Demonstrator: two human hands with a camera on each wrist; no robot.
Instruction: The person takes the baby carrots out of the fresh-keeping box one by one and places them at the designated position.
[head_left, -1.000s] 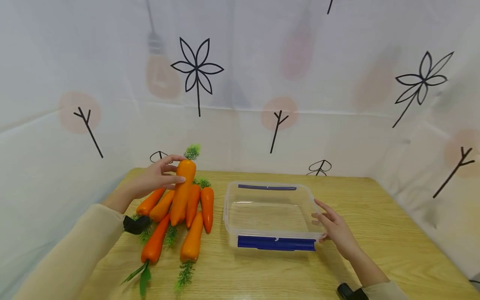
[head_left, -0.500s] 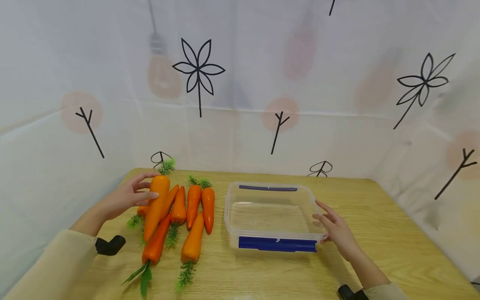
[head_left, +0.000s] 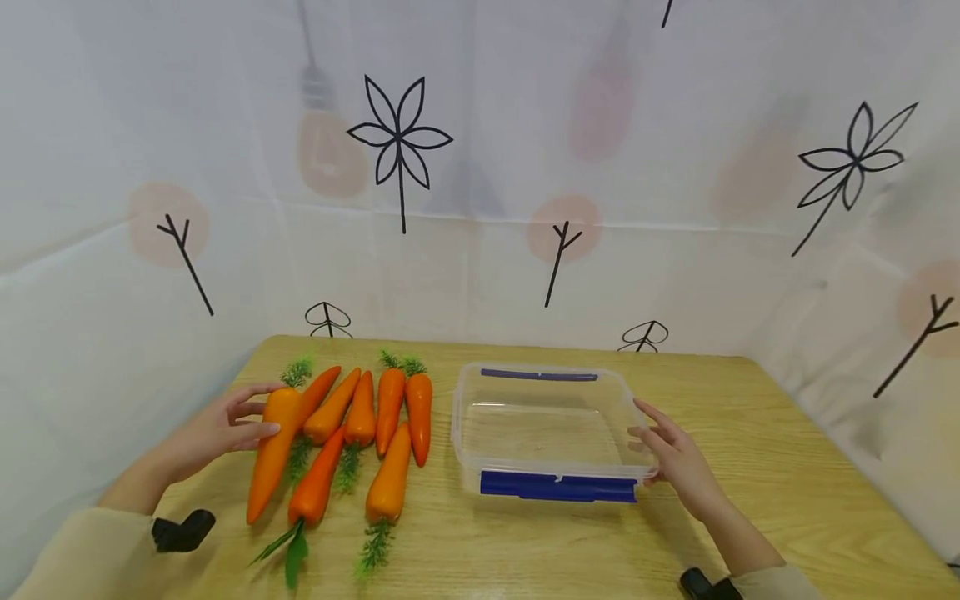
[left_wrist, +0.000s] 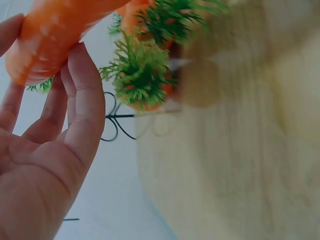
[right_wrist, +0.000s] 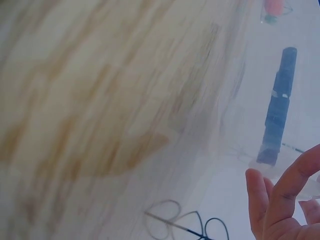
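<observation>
My left hand grips an orange carrot by its thick upper part, thumb on the near side and fingers behind. Its tip points toward me and its green top away. In the left wrist view this carrot sits between thumb and fingers. Several more carrots with green tops lie just to the right. A clear plastic food container with blue clips stands lidless at the middle. My right hand holds its right side near the front corner; the thumb is partly hidden.
Everything rests on a wooden table. A pale printed cloth hangs behind and along both sides. Black wrist devices show on the left and right forearms.
My left hand has carried the carrot leftward and toward me, from above the group to its left end. The right hand and container have stayed put.
</observation>
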